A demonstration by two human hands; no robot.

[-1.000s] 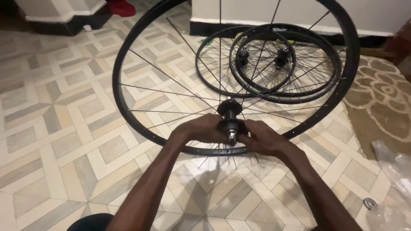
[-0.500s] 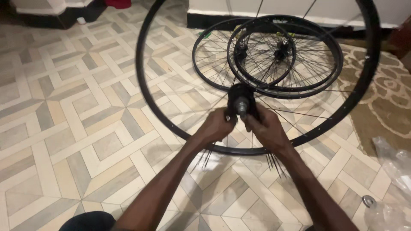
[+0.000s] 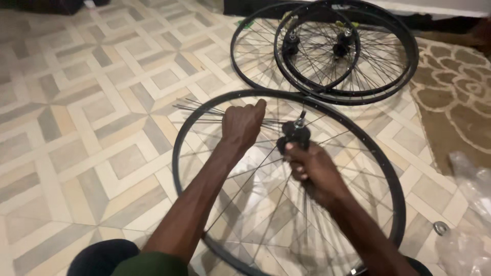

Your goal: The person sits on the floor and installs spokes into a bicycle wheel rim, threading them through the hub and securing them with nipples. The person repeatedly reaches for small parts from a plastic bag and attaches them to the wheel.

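A person building a bicycle wheel works over a patterned tile floor. The right hand is wrapped shut around the black hub, whose axle stands tilted, pointing up and away from the wrist. The left hand, just beside it on the left, is curled closed on a bundle of loose spokes that fan out leftward past its knuckles. Around both hands lies the black rim, near flat on the floor, a few spokes already running from hub to rim; the hub sits between the hands, nearer the right. Beyond the hands, well apart, three finished wheels lie stacked. To the right of the right hand sit a brown patterned rug and crumpled clear plastic bags, with no labels legible, and a small metal ring beside them.
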